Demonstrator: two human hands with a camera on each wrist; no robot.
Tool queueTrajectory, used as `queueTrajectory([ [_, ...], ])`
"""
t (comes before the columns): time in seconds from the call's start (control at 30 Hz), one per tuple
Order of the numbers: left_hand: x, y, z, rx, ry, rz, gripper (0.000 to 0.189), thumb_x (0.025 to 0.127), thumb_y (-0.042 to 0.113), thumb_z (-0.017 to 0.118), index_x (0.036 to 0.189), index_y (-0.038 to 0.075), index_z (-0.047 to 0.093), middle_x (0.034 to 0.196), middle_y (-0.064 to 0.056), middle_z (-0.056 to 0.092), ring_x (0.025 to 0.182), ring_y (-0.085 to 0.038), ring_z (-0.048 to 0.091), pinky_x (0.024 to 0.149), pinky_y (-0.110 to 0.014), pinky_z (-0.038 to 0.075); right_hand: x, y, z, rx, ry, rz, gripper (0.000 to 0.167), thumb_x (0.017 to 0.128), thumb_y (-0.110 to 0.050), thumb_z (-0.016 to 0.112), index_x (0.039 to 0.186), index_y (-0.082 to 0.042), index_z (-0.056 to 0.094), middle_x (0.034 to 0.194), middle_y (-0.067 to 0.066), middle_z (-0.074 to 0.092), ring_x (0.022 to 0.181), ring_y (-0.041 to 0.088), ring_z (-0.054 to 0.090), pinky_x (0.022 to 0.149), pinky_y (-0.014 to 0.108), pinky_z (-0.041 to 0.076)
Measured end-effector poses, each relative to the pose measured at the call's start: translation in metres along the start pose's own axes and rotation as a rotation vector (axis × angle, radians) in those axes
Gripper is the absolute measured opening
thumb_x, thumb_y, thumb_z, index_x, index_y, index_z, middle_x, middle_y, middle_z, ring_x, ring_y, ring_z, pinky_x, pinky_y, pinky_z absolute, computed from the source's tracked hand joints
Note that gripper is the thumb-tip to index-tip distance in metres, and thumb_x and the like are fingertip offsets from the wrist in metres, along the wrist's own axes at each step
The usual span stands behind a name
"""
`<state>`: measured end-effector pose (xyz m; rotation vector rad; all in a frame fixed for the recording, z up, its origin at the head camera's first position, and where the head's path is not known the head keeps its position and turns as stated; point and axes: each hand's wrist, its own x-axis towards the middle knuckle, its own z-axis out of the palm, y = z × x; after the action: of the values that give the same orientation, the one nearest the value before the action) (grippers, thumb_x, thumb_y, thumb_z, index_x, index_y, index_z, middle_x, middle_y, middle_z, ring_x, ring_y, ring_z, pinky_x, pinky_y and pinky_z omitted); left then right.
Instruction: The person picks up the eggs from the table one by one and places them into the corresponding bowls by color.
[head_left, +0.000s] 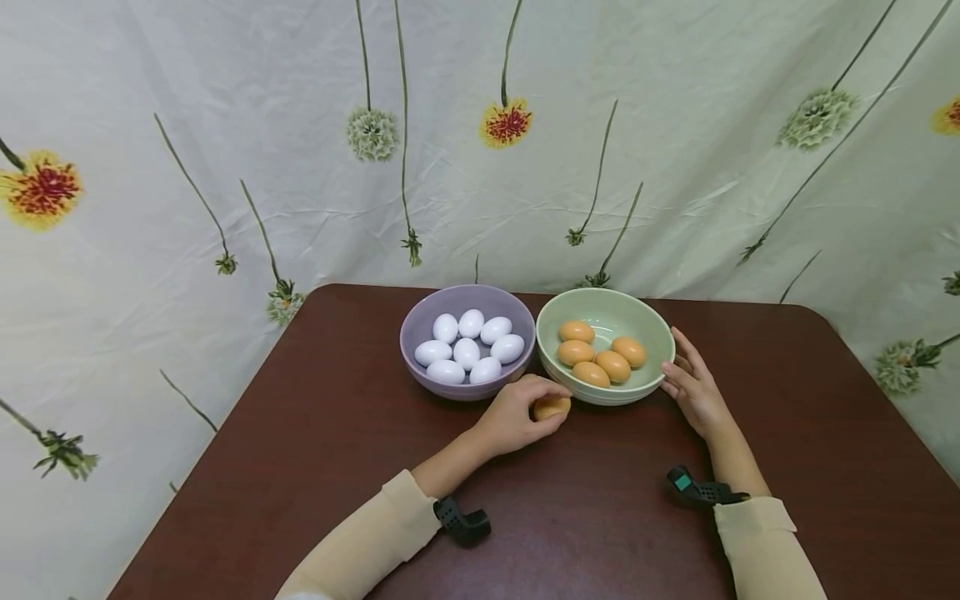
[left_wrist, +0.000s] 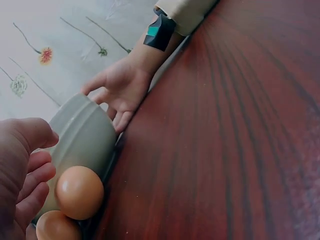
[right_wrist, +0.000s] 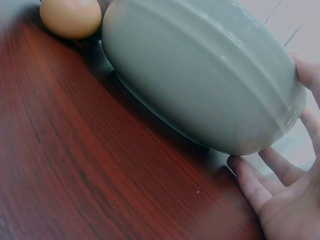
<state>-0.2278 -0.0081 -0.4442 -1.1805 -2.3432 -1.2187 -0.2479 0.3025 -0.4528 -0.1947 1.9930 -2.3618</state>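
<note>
My left hand [head_left: 517, 417], fingers loosely curved, is over brown eggs on the table. The left wrist view shows one brown egg [left_wrist: 80, 192] beside the fingertips and a second brown egg [left_wrist: 58, 227] partly behind the fingers. From above, one brown egg [head_left: 551, 407] shows between thumb and fingers; the rest is hidden. With fingers spread, my right hand [head_left: 697, 392] touches the right side of the green bowl [head_left: 652, 333], thumb at its rim. Inside that bowl lie several brown eggs [head_left: 575, 352].
Left of the green bowl, rims close together, stands a purple bowl [head_left: 408, 342] with several white eggs [head_left: 467, 354]. Both stand near the far edge of the dark red table [head_left: 600, 508]. A flower-patterned cloth [head_left: 675, 167] hangs behind it.
</note>
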Motion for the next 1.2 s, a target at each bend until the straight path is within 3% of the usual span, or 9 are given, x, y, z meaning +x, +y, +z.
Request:
queueTrajectory([
  [0.2,-0.002,0.0,0.002,0.059,0.01,0.02,0.027,0.081,0.009,0.076,0.108,0.005,0.071,0.101,-0.005,0.069,0.094,-0.018,0.06,0.083,-0.026,0.048,-0.001,-0.002,0.001,0.007,0.008,0.002,0.069,0.101,-0.012,0.052,0.158,-0.019,0.014,0.147,0.021,0.016,0.11,0.007,0.051,0.085,0.019,0.048],
  [0.43,-0.001,0.003,0.001,0.12,-0.004,-0.031,0.029,0.084,0.012,0.075,0.111,0.004,0.07,0.104,-0.008,0.069,0.098,-0.019,0.062,0.086,-0.028,0.049,-0.001,-0.003,0.001,0.002,0.01,0.009,0.07,0.101,-0.012,0.052,0.158,-0.019,0.012,0.15,0.024,0.012,0.111,0.007,0.05,0.085,0.018,0.048],
  [0.77,-0.001,0.006,0.005,0.136,-0.014,-0.022,0.031,0.08,0.01,0.078,0.11,0.006,0.07,0.106,-0.003,0.069,0.097,-0.019,0.059,0.087,-0.029,0.047,-0.001,-0.002,0.001,0.009,0.0,-0.007,0.069,0.101,-0.012,0.052,0.158,-0.018,0.013,0.149,0.023,0.013,0.11,0.007,0.051,0.085,0.019,0.048],
  [0.97,0.001,0.008,0.009,0.129,-0.023,-0.08,0.032,0.079,0.009,0.078,0.11,0.005,0.07,0.107,-0.005,0.068,0.099,-0.02,0.059,0.086,-0.029,0.047,-0.001,-0.001,0.0,0.009,-0.001,-0.002,0.069,0.101,-0.012,0.052,0.158,-0.019,0.013,0.15,0.024,0.011,0.111,0.007,0.051,0.085,0.018,0.048],
  [1.2,0.0,0.011,0.016,0.167,-0.093,-0.131,0.035,0.082,0.016,0.077,0.114,0.005,0.069,0.11,-0.005,0.069,0.105,-0.018,0.061,0.094,-0.029,0.045,0.0,-0.001,0.0,0.009,-0.005,-0.004,0.07,0.101,-0.013,0.053,0.158,-0.019,0.013,0.148,0.023,0.014,0.111,0.008,0.051,0.086,0.019,0.048],
])
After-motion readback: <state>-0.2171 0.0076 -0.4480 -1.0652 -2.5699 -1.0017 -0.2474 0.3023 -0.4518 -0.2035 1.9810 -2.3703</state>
